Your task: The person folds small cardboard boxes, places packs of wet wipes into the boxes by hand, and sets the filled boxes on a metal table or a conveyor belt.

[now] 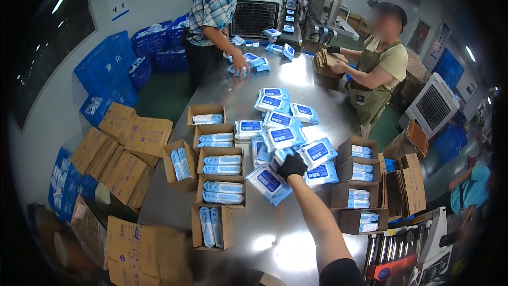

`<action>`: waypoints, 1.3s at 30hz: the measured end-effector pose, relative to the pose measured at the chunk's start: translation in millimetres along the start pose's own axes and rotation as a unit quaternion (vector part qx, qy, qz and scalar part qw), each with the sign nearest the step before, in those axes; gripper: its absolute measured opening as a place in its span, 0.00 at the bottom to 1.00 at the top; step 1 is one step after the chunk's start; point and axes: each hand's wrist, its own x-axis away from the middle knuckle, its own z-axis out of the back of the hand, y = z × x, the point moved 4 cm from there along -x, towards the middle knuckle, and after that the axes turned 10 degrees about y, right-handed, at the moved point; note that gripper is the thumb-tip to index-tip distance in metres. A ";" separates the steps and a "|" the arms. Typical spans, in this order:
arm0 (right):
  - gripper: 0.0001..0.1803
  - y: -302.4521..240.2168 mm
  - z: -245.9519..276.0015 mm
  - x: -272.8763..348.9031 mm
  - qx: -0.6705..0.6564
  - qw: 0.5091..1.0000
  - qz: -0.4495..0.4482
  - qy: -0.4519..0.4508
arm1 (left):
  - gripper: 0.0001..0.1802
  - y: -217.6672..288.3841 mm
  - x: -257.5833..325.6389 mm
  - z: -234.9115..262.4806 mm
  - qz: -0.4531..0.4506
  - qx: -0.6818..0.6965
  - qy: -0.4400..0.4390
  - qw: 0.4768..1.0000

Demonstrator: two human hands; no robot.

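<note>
Hand (291, 167) (1 black glove (295, 164)) touches blue packs (266, 181).

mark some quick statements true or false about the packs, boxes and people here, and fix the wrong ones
1. The right hand, in a black glove, is at the pile of blue and white packs. True.
2. The pile lies on the floor. False: it lies on the metal table.
3. The co-worker in the apron holds brown cardboard. True.
4. The co-worker in the plaid shirt stands at the right side of the table. False: that person stands at the left side.
5. Open boxes with packs in them stand on both sides of the pile. True.
6. The left hand rests on the packs. False: it is not in view.
</note>
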 end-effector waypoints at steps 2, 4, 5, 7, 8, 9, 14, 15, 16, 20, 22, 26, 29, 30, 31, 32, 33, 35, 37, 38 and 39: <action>0.28 -7.6 12.3 17.1 0.045 0.998 -0.014 0.039 | 0.29 -8.2 7.0 2.6 0.008 0.004 0.004 1.000; 0.31 7.2 -8.6 15.7 0.086 0.992 -0.073 0.048 | 0.29 -8.9 4.9 2.5 -0.001 0.010 0.003 1.000; 0.32 11.8 -21.8 13.1 0.118 0.987 -0.090 0.059 | 0.29 -7.5 2.3 4.2 -0.007 0.009 0.006 1.000; 0.35 12.8 -16.2 8.3 0.091 0.994 -0.057 0.031 | 0.29 -7.7 9.3 7.3 0.001 0.011 0.023 1.000; 0.34 33.3 -20.1 -0.7 0.084 0.995 -0.046 0.025 | 0.29 -6.0 4.2 3.4 -0.008 0.024 0.021 0.999; 0.34 32.0 -8.6 -2.2 0.066 0.997 -0.026 0.019 | 0.29 -3.3 3.7 2.9 -0.012 0.026 0.027 0.999; 0.44 27.0 59.0 87.1 -0.015 0.984 0.078 0.160 | 0.29 15.6 25.8 -25.8 -0.083 0.057 0.099 0.990; 0.47 43.0 69.5 120.2 -0.126 0.973 0.062 0.182 | 0.29 13.9 36.8 -48.5 -0.100 0.074 0.112 0.986; 0.46 61.1 90.0 159.1 -0.251 0.931 0.098 0.247 | 0.29 14.9 43.6 -70.2 -0.124 0.091 0.131 0.979; 0.34 98.6 134.9 359.7 -0.633 0.760 -0.107 0.096 | 0.29 25.9 86.4 -149.0 -0.150 0.173 0.182 0.956; 0.29 108.1 138.3 457.0 -0.694 0.693 -0.173 0.094 | 0.35 5.8 80.0 -190.8 -0.176 0.203 0.174 0.947; 0.31 161.2 87.5 581.3 -0.546 0.811 -0.207 0.040 | 0.27 58.8 72.9 -188.0 -0.205 0.087 0.093 0.970; 0.32 195.4 77.0 594.1 -0.537 0.793 -0.284 -0.049 | 0.23 91.3 108.9 -197.6 -0.436 -0.027 0.155 0.886; 0.36 220.4 66.0 592.2 -0.395 0.867 -0.302 -0.018 | 0.24 86.4 107.0 -209.7 -0.375 0.094 0.102 0.917; 0.41 215.8 85.0 579.2 -0.267 0.914 -0.303 0.028 | 0.25 75.9 102.4 -221.3 -0.299 0.236 0.062 0.923; 0.40 219.3 85.5 568.8 -0.233 0.922 -0.308 0.021 | 0.27 68.1 99.7 -234.6 -0.224 0.366 0.038 0.902; 0.39 223.2 83.9 559.5 -0.200 0.929 -0.311 0.015 | 0.28 68.4 97.8 -237.8 -0.229 0.348 0.061 0.907; 0.42 198.9 98.1 553.8 -0.105 0.948 -0.294 0.067 | 0.30 75.8 88.7 -250.2 -0.023 0.534 -0.093 0.840; 0.45 189.2 84.7 567.2 -0.076 0.959 -0.270 0.029 | 0.34 111.0 100.9 -237.1 0.028 0.676 -0.207 0.706; 0.45 182.0 83.3 573.2 -0.059 0.969 -0.237 0.027 | 0.35 97.2 99.6 -242.9 0.053 0.657 -0.207 0.723; 0.46 171.8 86.3 579.7 -0.044 0.977 -0.210 0.019 | 0.35 95.2 109.6 -238.7 0.086 0.632 -0.209 0.741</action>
